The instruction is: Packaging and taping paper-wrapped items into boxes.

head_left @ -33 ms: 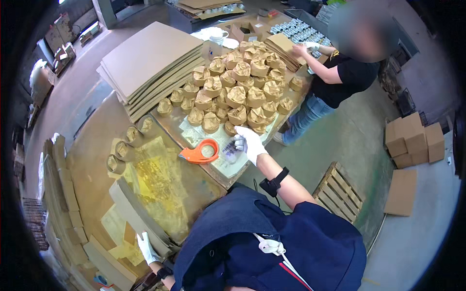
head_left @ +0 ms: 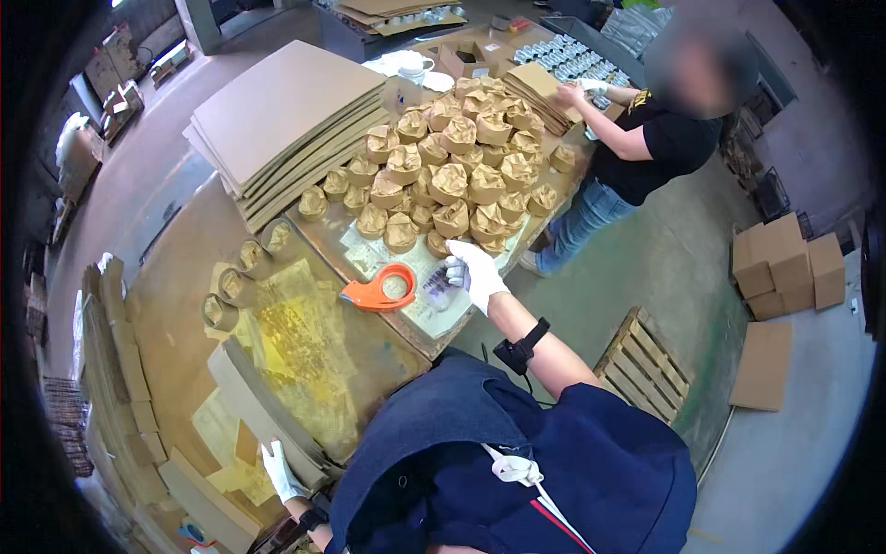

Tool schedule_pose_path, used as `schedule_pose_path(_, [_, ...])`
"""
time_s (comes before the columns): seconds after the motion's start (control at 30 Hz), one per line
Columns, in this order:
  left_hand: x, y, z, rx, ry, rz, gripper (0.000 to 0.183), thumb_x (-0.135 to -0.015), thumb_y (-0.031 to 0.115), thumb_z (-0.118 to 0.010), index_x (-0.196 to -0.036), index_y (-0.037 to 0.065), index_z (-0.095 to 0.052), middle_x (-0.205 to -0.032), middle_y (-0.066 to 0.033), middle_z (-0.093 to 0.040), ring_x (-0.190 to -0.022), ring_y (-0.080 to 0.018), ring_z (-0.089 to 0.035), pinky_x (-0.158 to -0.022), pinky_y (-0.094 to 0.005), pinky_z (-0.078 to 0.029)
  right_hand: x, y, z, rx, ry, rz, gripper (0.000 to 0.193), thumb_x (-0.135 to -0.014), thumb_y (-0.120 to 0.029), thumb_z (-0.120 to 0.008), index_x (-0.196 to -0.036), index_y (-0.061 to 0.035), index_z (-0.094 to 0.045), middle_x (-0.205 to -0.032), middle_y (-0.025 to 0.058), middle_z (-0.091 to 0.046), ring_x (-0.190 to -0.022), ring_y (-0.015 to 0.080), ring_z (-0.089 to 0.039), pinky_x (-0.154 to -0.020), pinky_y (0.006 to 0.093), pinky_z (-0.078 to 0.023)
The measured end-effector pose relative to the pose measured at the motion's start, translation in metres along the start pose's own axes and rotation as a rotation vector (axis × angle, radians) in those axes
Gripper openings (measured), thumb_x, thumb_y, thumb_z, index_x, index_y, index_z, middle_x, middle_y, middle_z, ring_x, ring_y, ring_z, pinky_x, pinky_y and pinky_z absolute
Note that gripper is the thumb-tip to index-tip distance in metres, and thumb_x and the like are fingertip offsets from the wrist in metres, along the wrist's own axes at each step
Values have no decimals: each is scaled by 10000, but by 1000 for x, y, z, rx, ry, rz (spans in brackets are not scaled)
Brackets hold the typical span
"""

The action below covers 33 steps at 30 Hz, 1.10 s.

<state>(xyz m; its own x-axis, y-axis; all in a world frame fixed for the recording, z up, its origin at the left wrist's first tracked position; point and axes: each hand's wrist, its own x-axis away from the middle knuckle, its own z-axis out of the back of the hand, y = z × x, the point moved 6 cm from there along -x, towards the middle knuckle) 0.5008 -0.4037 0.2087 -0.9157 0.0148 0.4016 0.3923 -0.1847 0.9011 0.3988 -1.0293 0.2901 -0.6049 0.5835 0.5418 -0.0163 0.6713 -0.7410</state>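
On the table (head_left: 369,369), right hand (head_left: 475,268) touches paper-wrapped bundles (head_left: 452,175)

Right arm stretched forward, forearm bare, dark band on wrist. Right hand (head_left: 472,270) in white glove, fingers curled, seemingly closed on something small; grip unclear. Left arm bent low at left side. Left hand (head_left: 277,471), white-gloved, fingers spread flat, palm down.

One orange tape dispenser (head_left: 380,288) sits mid-frame, four paper-wrapped rolls (head_left: 242,277) stand loose at centre left, one tall stack of cardboard sheets (head_left: 281,115) fills the upper left, and two people are working, both in white gloves.
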Motion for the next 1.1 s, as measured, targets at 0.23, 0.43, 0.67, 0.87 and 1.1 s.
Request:
schedule_pose_path(0.23, [21,31,-30,11,38,97,484,-1006,292,-600,-1403,29,-518,-1251,-95,-626,-1085,-212,-586,-947,-351,-480,-32,-210,78,-420,-405,656,103,-1027,-207,-539,-1052,-143,-615,-745,-71,-506,-643,66,-495,-531,223,-405])
schedule_pose_path(0.43, [21,35,-24,-205,173,-8,511,-979,294,-636,-1396,25,-514,-1269,-130,-622,-1110,-252,-598,-977,-383,-478,-30,-239,96,314,337,590,274,-919,-277,-704,-1116,-87,-693,-924,39,-703,-696,136,-629,-600,274,-466])
schedule_pose_path(0.67, [90,118,-99,-1311,422,-358,843,-683,350,-831,-1405,69,-499,-1419,-236,-497,-1256,-416,-509,-1057,-505,-408,-53,-215,27,1351,386,941,353,-927,-365,-644,-1116,-80,-731,-1059,157,-722,-951,291,-699,-893,380,-527])
schedule_pose_path(0.87, [95,89,-122,-1566,470,-211,1012,-683,290,-852,-1539,150,-331,-1558,-201,-337,-1402,-395,-364,-1097,-510,-354,-66,-171,-51,1614,223,875,607,-866,-604,-617,-1192,-98,-689,-1020,175,-729,-975,355,-696,-873,433,-538])
schedule_pose_path(1.1, [89,83,-116,-1544,460,-210,1010,-691,250,-830,-1556,167,-317,-1570,-205,-319,-1417,-403,-343,-1115,-502,-341,-85,-151,-90,1934,246,581,744,-793,-665,-632,-1186,-34,-617,-1106,251,-702,-1062,401,-676,-912,467,-529])
